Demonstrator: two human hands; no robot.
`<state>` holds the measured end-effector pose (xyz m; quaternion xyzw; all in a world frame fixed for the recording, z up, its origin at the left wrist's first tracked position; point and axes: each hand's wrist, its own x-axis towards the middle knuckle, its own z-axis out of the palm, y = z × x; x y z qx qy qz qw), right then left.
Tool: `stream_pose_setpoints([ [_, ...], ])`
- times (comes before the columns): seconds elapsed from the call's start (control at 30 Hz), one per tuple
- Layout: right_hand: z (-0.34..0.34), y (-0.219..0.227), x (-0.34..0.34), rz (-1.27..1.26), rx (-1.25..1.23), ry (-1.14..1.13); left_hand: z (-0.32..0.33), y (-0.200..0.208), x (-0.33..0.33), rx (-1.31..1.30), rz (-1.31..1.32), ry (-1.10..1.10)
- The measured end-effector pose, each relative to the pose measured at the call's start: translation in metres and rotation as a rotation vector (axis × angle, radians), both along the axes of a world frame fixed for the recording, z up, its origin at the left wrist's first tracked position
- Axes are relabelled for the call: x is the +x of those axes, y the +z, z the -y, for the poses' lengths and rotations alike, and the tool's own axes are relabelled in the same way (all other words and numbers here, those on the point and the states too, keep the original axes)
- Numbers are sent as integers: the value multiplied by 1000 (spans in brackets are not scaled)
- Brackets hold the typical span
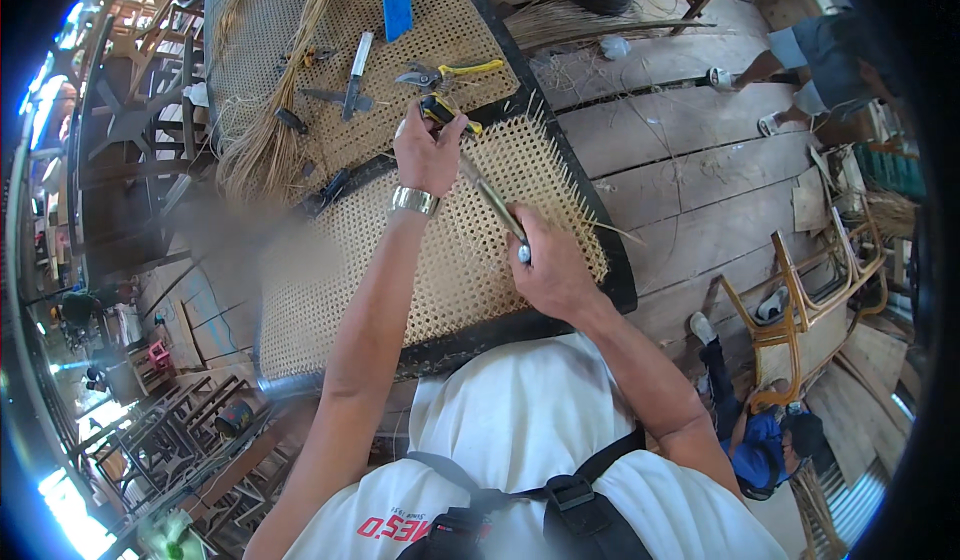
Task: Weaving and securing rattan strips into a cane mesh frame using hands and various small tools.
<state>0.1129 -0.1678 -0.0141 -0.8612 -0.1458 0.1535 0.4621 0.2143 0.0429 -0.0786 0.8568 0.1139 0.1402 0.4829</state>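
My left hand (430,152) is closed on the black-and-yellow handle of a pair of pruning shears (455,70), its fingers partly hiding the grip. In my right hand (552,265) is a slim metal bar tool (490,197) with a rounded silver end; its far end reaches toward my left hand. Both hands are over a woven cane panel (450,260) in a dark frame (625,275). Loose cane ends stick out along the panel's right edge. Beyond the left hand lie a white-handled blade tool (361,58), a blue rectangular pad (397,16) and a bundle of cane strands (262,150).
On the right is a plank floor (660,180) with scattered cane scraps. A person in blue (755,455) sits at lower right by a golden chair frame (800,320). Another person's legs (790,85) show at upper right. Stacked dark furniture frames (160,440) stand on the left.
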Motion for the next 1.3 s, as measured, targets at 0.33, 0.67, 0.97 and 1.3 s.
stream_pose_setpoints([
  [0.33,2,-2,5,-79,-26,139,6,3,8,112,-30,-12],
  [0.67,-2,-3,0,-26,-31,131,4,3,8,190,-43,3],
  [0.97,3,-17,8,60,6,87,4,-6,7,124,-109,-49],
  [1.3,7,-5,-10,-43,-6,101,11,-2,2,59,-153,-59],
])
